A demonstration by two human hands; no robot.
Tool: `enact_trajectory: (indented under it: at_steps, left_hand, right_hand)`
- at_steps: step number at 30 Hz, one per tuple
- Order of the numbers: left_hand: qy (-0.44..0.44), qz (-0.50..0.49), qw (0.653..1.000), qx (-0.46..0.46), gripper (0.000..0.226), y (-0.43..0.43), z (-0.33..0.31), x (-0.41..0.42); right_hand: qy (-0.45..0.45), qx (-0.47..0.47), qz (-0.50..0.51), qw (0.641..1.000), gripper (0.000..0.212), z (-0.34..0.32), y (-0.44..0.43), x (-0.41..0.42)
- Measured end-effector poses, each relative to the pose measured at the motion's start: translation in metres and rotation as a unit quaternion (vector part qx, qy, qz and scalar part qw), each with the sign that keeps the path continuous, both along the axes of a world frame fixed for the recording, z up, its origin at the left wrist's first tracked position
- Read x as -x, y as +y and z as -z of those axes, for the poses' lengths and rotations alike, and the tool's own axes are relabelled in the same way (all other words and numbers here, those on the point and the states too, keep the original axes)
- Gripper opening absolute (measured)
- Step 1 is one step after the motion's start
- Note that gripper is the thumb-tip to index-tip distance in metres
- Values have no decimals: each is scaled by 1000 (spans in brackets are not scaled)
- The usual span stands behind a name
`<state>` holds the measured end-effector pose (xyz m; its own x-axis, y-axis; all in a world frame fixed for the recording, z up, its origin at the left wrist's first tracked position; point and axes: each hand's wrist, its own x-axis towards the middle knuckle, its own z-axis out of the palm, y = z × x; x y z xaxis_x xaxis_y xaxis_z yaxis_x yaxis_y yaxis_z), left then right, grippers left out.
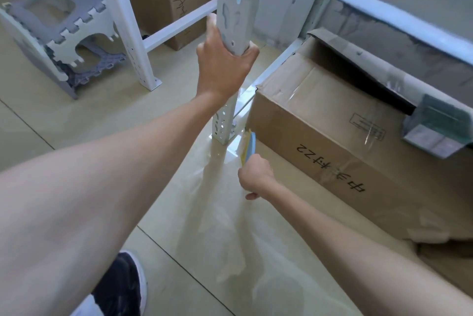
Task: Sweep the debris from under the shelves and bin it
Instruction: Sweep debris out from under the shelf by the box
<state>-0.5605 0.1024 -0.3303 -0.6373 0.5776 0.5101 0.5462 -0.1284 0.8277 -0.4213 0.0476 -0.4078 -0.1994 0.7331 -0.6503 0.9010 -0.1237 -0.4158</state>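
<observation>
Debris: you cannot see any in this view; if it is there, it lies hidden under the low shelf, behind the shelf post (231, 6) and the cardboard box (320, 121).
Brush: what you hold in your right hand (256, 177) is a small blue-and-yellow tool (248, 145), probably a hand brush; its working end points at the foot of the post, just beside the box corner.
Right hand: closed around the tool's handle, low, near the floor.
Left hand: your left hand (224, 59) is wrapped around the post, apparently bracing you as you lean in.
Step in hand: by my reading, you are at the start of the sweep, reaching toward the gap at the base of the shelves; nothing is gathered and no bin shows.
Next move: it calls for getting the tool flat into the narrow gap between post and box and drawing outward onto open floor; the box may need shifting first.
Floor: pale glossy tiles (158, 187), reflecting the post; fine dust would be hard to spot.
Room: a storage corner, with a folded grey step stool (58, 31) to the left, a second white post (128, 34), more boxes behind, and your dark shoe (120, 287) at the bottom edge.
</observation>
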Motion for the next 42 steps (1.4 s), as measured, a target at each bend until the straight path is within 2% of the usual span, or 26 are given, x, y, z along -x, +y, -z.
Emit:
enact_trajectory:
  at_steps: [2,5,9,12,19,24,32,37,40,42]
  left_hand:
    - [1,-1,1000,-5,40,1,2,-1]
    - [2,-15,1000,-5,40,1,3,-3]
    - [6,-13,1000,-9,41,1,5,-3]
    - [1,-14,1000,-26,40,5,9,-1]
    - [4,-26,998,-55,43,11,15,0]
    - [10,-29,997,-72,44,12,17,-1]
    - [21,-28,998,-54,51,8,14,-2]
    - [6,-35,999,-38,47,9,12,-3]
    - [7,-32,999,-29,50,7,12,-4]
    - [7,-32,999,-26,50,7,11,-4]
  right_hand:
    - [19,-29,4,999,14,-2,5,-7]
    - [42,-96,6,994,13,-5,18,-11]
    - [81,-123,-23,989,16,-1,24,5]
    - [77,-153,-10,985,21,4,31,23]
    - [94,-149,55,983,24,27,40,48]
    - [89,-140,64,984,27,43,35,49]
    - [70,-120,45,989,25,38,25,38]
    - [18,-104,5,994,4,25,18,17]
    - [-3,-97,-15,995,11,18,19,1]
    - [19,-105,-1,994,14,12,21,-5]
